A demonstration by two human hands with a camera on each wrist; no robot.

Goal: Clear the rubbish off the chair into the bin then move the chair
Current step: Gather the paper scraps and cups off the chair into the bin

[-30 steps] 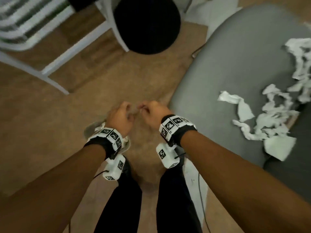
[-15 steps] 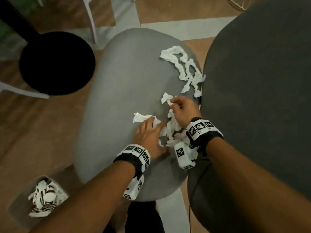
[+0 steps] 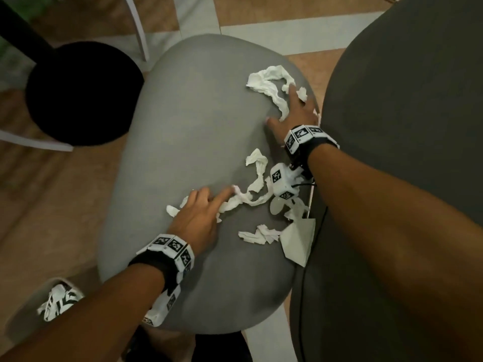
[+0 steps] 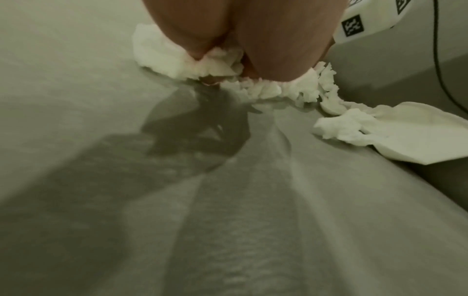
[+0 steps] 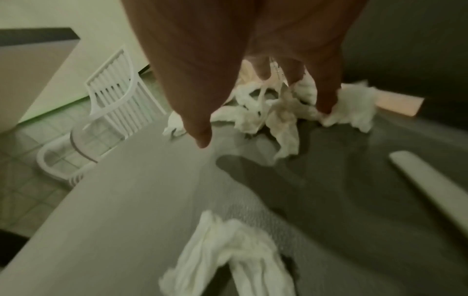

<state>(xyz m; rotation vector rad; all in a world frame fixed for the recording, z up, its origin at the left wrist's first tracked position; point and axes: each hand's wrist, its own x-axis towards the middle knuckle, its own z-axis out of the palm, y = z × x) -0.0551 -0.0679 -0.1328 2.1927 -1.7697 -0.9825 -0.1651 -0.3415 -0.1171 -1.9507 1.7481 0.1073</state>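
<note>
- Grey cloth covers the chair seat (image 3: 188,131), and torn white tissue lies on it in bits.
- One long twisted tissue strip (image 3: 269,87) lies at the far right of the seat, next to the dark chair back (image 3: 407,126).
- The right hand (image 3: 295,111) lies flat on that far strip. Its fingers are spread and nearly straight, with the tips pressing on the tissue, and the thumb sticks out to the left on the bare seat. It is not closed round anything.
- In the right wrist view, the fingertips (image 5: 326,104) touch a crumpled tissue heap (image 5: 273,112).
- The left hand (image 3: 198,218) is nearer, in the middle of the seat. Its fingers lie mostly straight on top of another wiggly strip (image 3: 251,194), pressing it down.
- In the left wrist view, fluffy tissue pokes out from under the left hand's fingers (image 4: 197,46). I cannot tell if they pinch it.
- A small crumpled piece (image 3: 258,235) and a flat white paper sheet (image 3: 298,241) lie near the right edge of the seat.
- The bin (image 3: 15,320) stands on the floor at the near left, with white scraps (image 3: 57,304) inside.
- A black round stool (image 3: 81,92) stands on the brown floor at the far left.
- A white plastic chair (image 5: 111,108) shows far off in the right wrist view.
</note>
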